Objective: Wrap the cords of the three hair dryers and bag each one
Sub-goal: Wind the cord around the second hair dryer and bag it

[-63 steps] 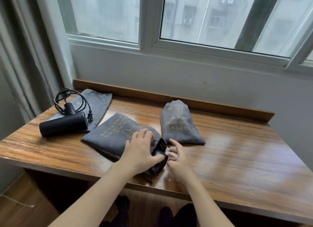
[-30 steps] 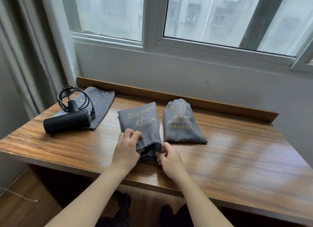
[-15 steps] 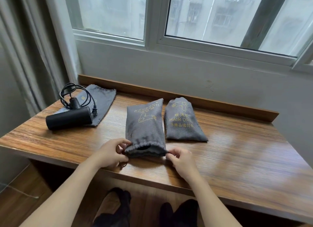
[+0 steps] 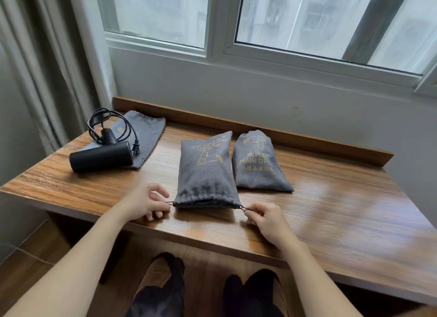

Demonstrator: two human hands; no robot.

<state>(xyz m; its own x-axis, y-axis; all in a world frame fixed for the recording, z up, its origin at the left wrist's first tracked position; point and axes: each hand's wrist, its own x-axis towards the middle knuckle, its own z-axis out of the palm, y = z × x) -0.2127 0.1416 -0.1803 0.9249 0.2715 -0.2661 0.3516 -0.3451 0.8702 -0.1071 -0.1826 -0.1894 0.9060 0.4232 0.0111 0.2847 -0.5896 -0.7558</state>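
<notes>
A filled grey drawstring bag (image 4: 206,172) lies in the middle of the wooden table (image 4: 331,222), its mouth toward me and a dark gap still showing. My left hand (image 4: 146,203) pinches the drawstring at the mouth's left end. My right hand (image 4: 264,218) pinches the string at the right end. A second filled grey bag (image 4: 257,165) lies just right of it. At the far left a black hair dryer (image 4: 101,155) with its coiled black cord (image 4: 111,125) rests on a flat empty grey bag (image 4: 144,132).
A raised wooden lip (image 4: 307,141) runs along the table's back edge under the window wall. A curtain (image 4: 42,68) hangs at the left. My feet (image 4: 208,290) show below the table's front edge.
The middle bag was turned from slanted to straight, mouth toward me. Both hands left the bag's opening, moved apart to its two ends and took hold of the drawstring.
</notes>
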